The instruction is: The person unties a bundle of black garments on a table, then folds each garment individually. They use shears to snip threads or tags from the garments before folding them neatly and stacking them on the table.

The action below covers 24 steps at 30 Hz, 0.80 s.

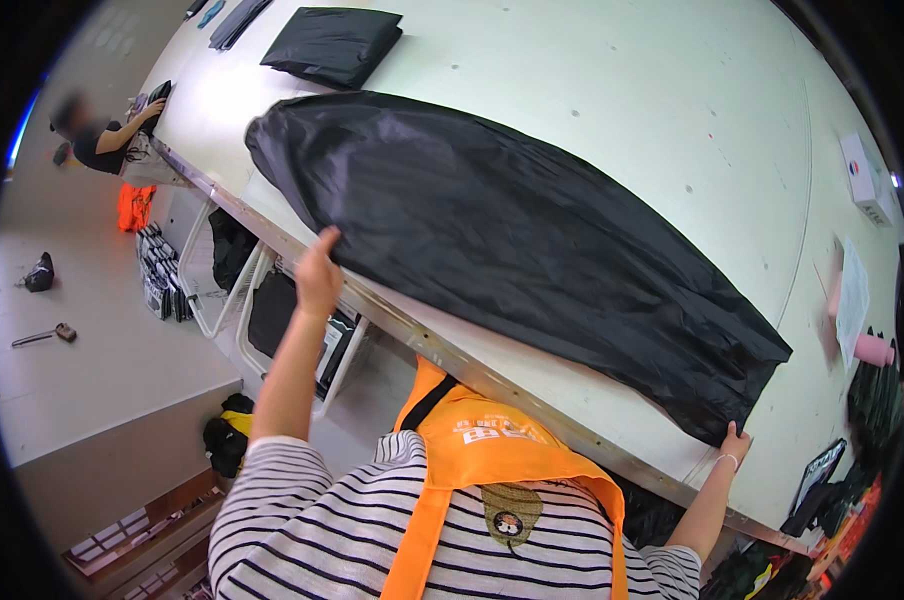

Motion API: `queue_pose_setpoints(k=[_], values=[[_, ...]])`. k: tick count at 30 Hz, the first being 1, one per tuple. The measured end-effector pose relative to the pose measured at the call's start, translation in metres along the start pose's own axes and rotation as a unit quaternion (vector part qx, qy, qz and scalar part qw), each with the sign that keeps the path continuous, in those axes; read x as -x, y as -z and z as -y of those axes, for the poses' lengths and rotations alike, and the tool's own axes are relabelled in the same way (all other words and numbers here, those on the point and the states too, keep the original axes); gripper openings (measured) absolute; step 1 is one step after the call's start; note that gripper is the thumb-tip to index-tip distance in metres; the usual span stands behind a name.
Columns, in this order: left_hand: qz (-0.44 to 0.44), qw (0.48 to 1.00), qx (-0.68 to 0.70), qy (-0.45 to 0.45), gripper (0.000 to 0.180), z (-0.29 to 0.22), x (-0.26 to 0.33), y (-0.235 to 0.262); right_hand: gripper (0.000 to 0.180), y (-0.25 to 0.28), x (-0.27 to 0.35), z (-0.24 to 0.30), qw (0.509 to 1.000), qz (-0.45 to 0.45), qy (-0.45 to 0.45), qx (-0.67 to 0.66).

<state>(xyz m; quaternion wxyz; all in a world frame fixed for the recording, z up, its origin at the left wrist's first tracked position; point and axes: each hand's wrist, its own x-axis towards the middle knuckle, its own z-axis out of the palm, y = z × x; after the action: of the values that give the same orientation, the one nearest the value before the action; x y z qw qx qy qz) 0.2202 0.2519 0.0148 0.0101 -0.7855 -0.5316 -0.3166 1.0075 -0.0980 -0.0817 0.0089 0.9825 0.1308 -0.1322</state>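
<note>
A long piece of thin, shiny black fabric (pixel 492 240) lies spread and creased across the white table, its narrower end toward the right. My left hand (pixel 319 277) is closed at its near edge, left of the middle, with the thumb side up and some fingers hidden. At the far right, my right hand (pixel 735 443) pinches the near corner of the same fabric. A folded black fabric bundle (pixel 332 45) rests just beyond the spread piece.
The table's metal edge (pixel 442 352) runs in front of me. White-framed racks (pixel 262 310) with dark goods stand below it at left. A white box (pixel 865 180), a pink thread cone (pixel 874 350) and paper (pixel 852 300) are at right. A co-worker (pixel 102 140) handles dark items at far left.
</note>
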Motion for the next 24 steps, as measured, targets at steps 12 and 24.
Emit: queue_pose_setpoints(k=[12,24], values=[[-0.037,0.917,0.179,0.354,0.056,0.266,-0.092,0.026,0.023,-0.06,0.218,0.536,0.831,-0.12,0.533,-0.102],[0.415,0.693,0.309,0.502,0.061,0.362,-0.237,-0.036,0.034,-0.062,0.368,0.743,0.745,0.38,0.543,-0.073]])
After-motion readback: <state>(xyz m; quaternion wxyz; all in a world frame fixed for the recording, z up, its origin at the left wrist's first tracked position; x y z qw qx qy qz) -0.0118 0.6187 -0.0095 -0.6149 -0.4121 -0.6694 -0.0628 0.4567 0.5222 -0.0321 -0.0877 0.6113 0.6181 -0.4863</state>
